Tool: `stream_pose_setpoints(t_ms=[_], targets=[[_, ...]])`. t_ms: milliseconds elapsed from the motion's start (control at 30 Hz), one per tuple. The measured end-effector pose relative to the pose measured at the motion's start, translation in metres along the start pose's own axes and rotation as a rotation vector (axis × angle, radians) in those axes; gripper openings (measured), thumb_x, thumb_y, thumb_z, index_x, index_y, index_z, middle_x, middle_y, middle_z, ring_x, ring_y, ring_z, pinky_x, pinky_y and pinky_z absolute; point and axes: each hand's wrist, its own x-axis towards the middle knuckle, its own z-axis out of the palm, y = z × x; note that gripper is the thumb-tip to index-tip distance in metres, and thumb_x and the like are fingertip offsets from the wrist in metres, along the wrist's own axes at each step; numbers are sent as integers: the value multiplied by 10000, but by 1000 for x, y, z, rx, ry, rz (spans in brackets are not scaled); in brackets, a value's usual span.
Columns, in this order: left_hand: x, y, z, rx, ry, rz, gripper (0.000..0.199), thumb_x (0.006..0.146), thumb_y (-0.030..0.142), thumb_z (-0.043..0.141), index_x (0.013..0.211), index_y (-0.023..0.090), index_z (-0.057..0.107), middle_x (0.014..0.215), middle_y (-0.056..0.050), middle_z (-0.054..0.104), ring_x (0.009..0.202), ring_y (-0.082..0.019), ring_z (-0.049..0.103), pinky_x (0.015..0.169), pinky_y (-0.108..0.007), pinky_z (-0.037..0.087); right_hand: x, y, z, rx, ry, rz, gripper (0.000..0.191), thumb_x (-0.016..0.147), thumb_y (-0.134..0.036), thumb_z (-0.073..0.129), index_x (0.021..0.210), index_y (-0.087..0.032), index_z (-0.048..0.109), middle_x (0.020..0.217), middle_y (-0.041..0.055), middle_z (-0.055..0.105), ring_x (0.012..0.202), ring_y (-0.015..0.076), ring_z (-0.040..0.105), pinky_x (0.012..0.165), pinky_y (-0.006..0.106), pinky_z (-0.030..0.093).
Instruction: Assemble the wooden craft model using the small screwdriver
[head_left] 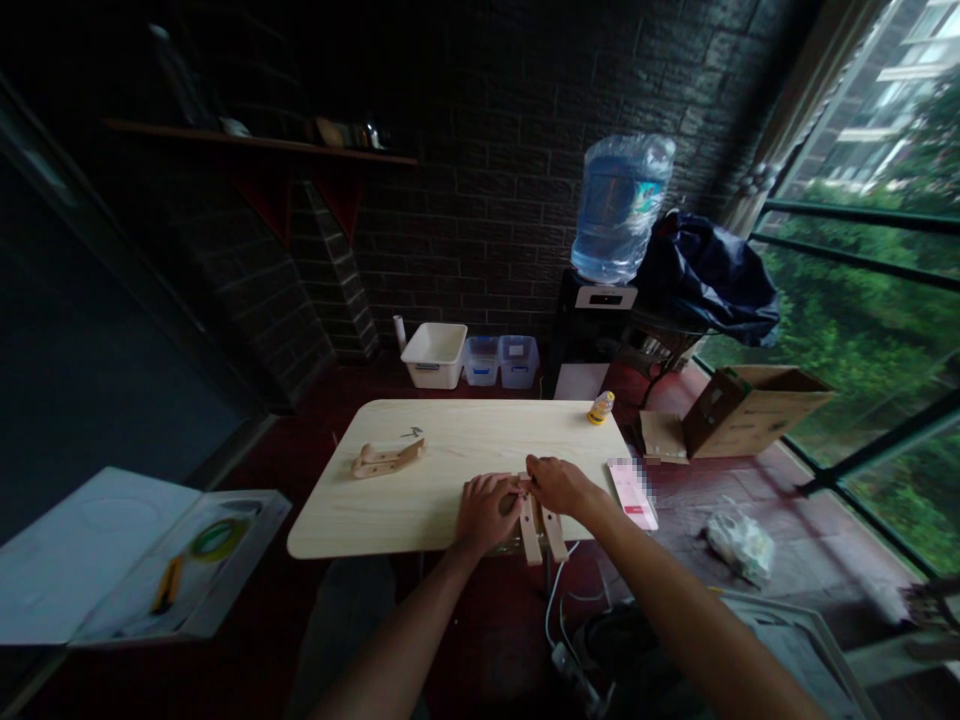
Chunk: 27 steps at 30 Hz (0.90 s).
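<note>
Near the front edge of the pale table [420, 515] lies a light wooden part [531, 540] with two parallel bars and dark holes; the bars' ends jut past the edge. My left hand [484, 512] grips it from the left, thumb toward the right hand. My right hand [559, 485] is closed at the part's far end, fingertips bent down on it. Whether a small piece sits between those fingertips is hidden. A second wooden part [390, 460], of similar make, rests at the table's left. Beside it are small dark metal pieces [412, 432], too small to name.
A small yellow-based bottle [599, 408] stands at the table's back right corner, with a pink-and-white sheet [632, 490] at the right edge. An open white case [232, 575] is at the left. Bins [439, 370], a water dispenser [592, 325] and a cardboard box [742, 420] stand beyond.
</note>
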Motion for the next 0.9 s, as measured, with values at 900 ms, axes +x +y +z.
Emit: stream_pose_setpoints(t_ms=[900], targets=[[0,1,2,12,-17,-32,186,885,301,644,1057,326,712,1254,-26,674,1220,-252,547,1071,-460,381,5,0,5,-24,-38,33,278,1023,-286,465,1250,-132,509,1174,202,703,1094,271,698,844,336,521]])
